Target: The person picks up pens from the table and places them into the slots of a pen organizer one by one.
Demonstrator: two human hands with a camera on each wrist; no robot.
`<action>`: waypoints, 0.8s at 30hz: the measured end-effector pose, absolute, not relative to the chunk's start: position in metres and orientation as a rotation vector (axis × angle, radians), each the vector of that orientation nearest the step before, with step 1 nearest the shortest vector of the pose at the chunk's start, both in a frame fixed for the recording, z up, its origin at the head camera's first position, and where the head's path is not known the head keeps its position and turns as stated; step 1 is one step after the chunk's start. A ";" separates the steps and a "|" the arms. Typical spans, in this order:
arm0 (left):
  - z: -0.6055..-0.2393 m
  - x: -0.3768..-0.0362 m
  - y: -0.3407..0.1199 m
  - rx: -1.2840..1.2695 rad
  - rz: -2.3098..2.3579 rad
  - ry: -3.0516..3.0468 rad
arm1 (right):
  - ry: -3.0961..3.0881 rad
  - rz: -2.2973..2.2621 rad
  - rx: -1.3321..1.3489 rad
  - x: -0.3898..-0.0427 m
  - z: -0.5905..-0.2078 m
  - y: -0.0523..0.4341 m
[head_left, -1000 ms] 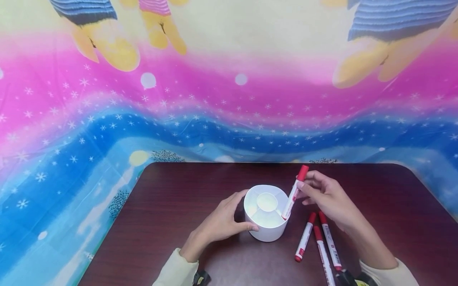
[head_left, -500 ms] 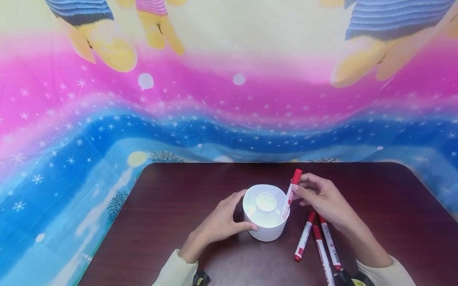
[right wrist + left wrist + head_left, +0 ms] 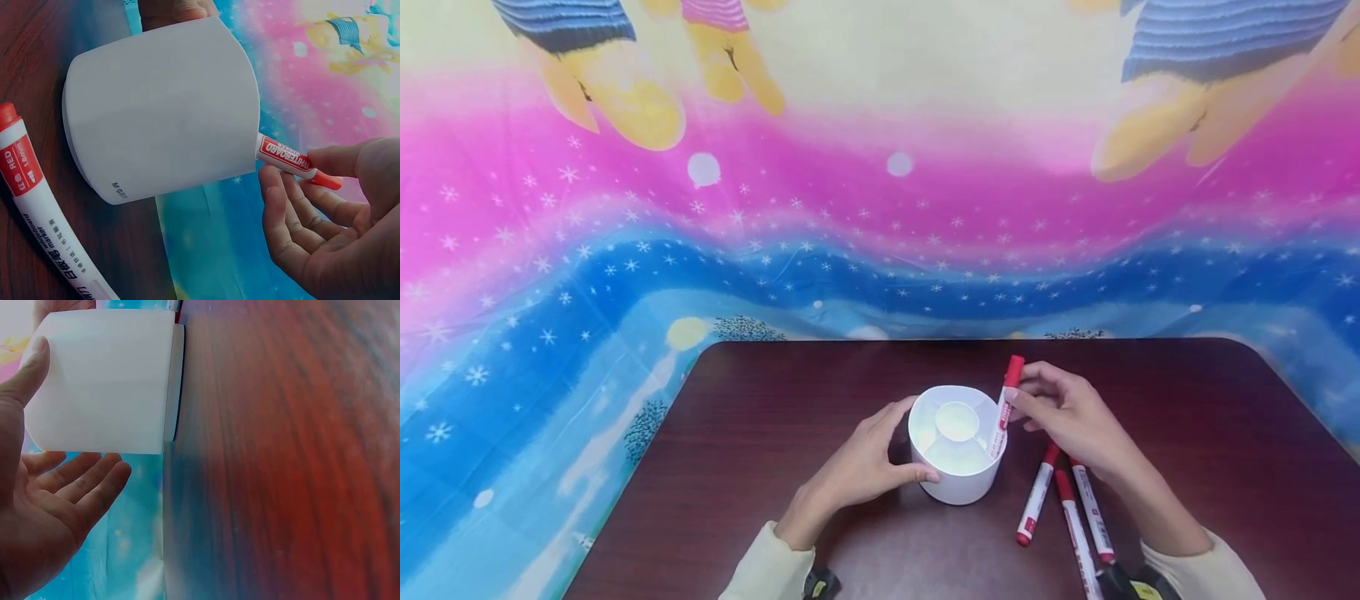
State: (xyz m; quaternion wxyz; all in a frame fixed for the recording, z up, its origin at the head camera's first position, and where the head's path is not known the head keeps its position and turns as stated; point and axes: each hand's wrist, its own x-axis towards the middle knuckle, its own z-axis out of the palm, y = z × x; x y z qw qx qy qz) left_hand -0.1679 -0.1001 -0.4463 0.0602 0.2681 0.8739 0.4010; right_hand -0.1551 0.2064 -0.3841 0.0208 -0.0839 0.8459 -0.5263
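Note:
A round white pen holder (image 3: 958, 490) stands on the dark table, with a ring-shaped middle compartment and dividers around it. My left hand (image 3: 874, 460) grips it from the left, thumb on the near side and forefinger toward the back. In the left wrist view the other fingers (image 3: 103, 487) lie loosely beside its wall. My right hand (image 3: 1078, 417) pinches a red whiteboard marker (image 3: 1004, 414) near its red cap. The marker's lower end is inside the holder's right-hand compartment, leaning on the rim with its cap up. The right wrist view shows its label outside the holder (image 3: 156, 112).
Three more red-capped markers lie on the table below my right hand: one on the left (image 3: 1036, 504), one in the middle (image 3: 1077, 533) and one on the right (image 3: 1093, 510). The dark wooden table (image 3: 775, 408) ends at a colourful patterned cloth (image 3: 880, 208) behind.
My right hand has moved left and slightly down, and the marker has slid lower into the holder and become more upright. The left hand keeps its grip on the holder.

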 end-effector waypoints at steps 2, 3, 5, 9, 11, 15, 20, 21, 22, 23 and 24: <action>-0.447 -0.168 -0.100 0.811 1.215 2.644 | 2.631 -1.623 -0.262 -0.156 -0.386 0.206; -0.447 -0.168 -0.100 0.811 1.215 2.643 | 2.637 -1.620 -0.260 -0.156 -0.386 0.205; -0.447 -0.169 -0.100 0.814 1.214 2.645 | 2.649 -1.614 -0.261 -0.156 -0.387 0.205; -0.447 -0.169 -0.100 0.820 1.214 2.649 | 2.672 -1.604 -0.257 -0.157 -0.389 0.203; -0.448 -0.169 -0.100 0.821 1.214 2.650 | 2.690 -1.585 -0.257 -0.157 -0.390 0.202; -0.448 -0.169 -0.100 0.814 1.209 2.647 | 2.731 -1.531 -0.254 -0.156 -0.389 0.202; -0.449 -0.170 -0.100 0.797 1.204 2.639 | 2.754 -1.518 -0.250 -0.156 -0.386 0.203; -0.449 -0.170 -0.100 0.794 1.203 2.638 | 2.755 -1.521 -0.251 -0.156 -0.386 0.204; -0.448 -0.170 -0.100 0.793 1.204 2.637 | 2.752 -1.526 -0.252 -0.156 -0.386 0.204; -0.448 -0.170 -0.100 0.792 1.206 2.635 | 2.752 -1.526 -0.252 -0.156 -0.385 0.204; -0.448 -0.170 -0.100 0.790 1.207 2.635 | 2.752 -1.525 -0.254 -0.156 -0.385 0.204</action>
